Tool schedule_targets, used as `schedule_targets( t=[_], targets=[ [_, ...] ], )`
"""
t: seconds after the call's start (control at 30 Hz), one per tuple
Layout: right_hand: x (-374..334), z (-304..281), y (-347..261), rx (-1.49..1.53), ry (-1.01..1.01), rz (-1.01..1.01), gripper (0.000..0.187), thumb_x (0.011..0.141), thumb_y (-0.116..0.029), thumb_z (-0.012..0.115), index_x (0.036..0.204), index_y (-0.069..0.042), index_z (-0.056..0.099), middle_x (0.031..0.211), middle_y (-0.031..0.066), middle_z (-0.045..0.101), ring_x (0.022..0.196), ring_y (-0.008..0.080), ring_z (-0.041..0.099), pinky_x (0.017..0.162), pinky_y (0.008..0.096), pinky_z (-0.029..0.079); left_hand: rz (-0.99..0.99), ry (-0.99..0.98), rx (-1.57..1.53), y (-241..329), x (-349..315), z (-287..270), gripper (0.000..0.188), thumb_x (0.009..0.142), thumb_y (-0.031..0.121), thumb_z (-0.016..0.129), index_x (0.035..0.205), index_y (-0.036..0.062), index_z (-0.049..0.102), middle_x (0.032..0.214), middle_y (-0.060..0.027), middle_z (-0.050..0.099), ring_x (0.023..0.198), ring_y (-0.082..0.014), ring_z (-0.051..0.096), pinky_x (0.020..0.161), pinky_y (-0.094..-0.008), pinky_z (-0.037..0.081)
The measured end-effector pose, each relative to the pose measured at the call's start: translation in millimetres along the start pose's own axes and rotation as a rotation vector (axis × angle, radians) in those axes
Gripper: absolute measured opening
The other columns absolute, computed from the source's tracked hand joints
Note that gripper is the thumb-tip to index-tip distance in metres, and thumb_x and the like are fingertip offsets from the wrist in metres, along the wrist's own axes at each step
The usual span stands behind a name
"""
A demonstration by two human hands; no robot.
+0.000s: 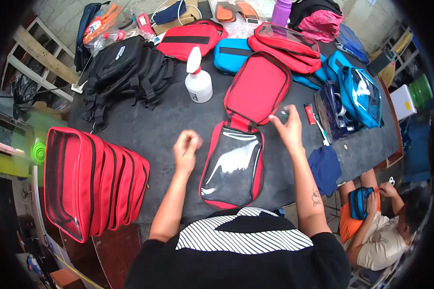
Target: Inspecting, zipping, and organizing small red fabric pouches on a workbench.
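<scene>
**Open red pouch, both hands raised above the table**

Fingers of the left hand are curled shut on nothing visible, left of the open red pouch. Right hand pinches a small dark object at the pouch's right edge. Keeping the clear panel flat and the lid fully back would likely help.
</scene>
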State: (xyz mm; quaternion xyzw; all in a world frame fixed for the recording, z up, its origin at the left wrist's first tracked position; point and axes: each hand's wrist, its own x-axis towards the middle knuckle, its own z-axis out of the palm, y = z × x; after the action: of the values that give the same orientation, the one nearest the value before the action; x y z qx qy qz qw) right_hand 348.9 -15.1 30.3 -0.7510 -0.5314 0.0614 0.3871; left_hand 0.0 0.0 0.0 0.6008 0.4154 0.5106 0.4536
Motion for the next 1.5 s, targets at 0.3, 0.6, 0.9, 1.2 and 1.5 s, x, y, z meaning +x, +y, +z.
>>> schedule_targets(
  t=[0.3,0.6,0.9,1.2,1.5],
  targets=[
    [-7.3,10.2,-13.4,0.293,-0.259,0.212,0.052,0.074,-0.042,0.079,0.097,0.000,0.058,0.086,0.0153,0.065,0.078,0.0270,0.064,0.073,0.0386,0.049,0.176,0.196,0.889,41.6,-144.3,-80.9,0.022,0.082,0.003,0.059,0.104,-0.0001,0.059,0.077,-0.0090,0.057,0.077,-0.0288,0.057,0.077,-0.0399,0.045],
    [-8.9,36.6,-38.0,-0.055,-0.388,0.274,0.073,0.063,-0.036,0.086,0.117,-0.007,0.045,0.111,0.0162,0.064,0.105,0.0351,0.063,0.088,0.0450,0.049,0.315,0.222,0.637,41.4,-36.4,18.9,0.021,0.080,0.001,0.062,0.101,0.0033,0.065,0.094,-0.0121,0.062,0.094,-0.0298,0.059,0.089,-0.0414,0.042],
    [16.9,36.9,-35.8,-0.154,-0.532,0.408,0.075,0.061,-0.037,0.088,0.117,-0.004,0.050,0.109,0.0154,0.067,0.108,0.0331,0.062,0.091,0.0433,0.048,-0.090,-0.295,0.596,-5.7,109.7,98.5,0.024,0.065,0.006,0.079,0.079,0.0038,0.060,0.070,-0.0095,0.062,0.070,-0.0264,0.064,0.066,-0.0394,0.049],
    [20.1,45.3,-28.0,-0.131,-0.488,0.424,0.070,0.059,-0.034,0.090,0.111,-0.005,0.052,0.096,0.0123,0.067,0.100,0.0304,0.064,0.086,0.0409,0.047,-0.104,-0.347,0.617,-24.0,124.1,97.1,0.018,0.068,0.006,0.078,0.080,0.0013,0.065,0.061,-0.0099,0.061,0.059,-0.0197,0.062,0.062,-0.0342,0.047],
    [-11.4,39.9,-15.6,0.171,-0.417,0.239,0.067,0.064,-0.043,0.086,0.105,-0.004,0.050,0.098,0.0130,0.066,0.092,0.0267,0.064,0.080,0.0396,0.049,-0.198,-0.246,0.308,-37.1,118.1,91.9,0.035,0.078,0.024,0.077,0.098,-0.0013,0.065,0.078,-0.0116,0.069,0.069,-0.0208,0.065,0.065,-0.0331,0.050]
  ],
)
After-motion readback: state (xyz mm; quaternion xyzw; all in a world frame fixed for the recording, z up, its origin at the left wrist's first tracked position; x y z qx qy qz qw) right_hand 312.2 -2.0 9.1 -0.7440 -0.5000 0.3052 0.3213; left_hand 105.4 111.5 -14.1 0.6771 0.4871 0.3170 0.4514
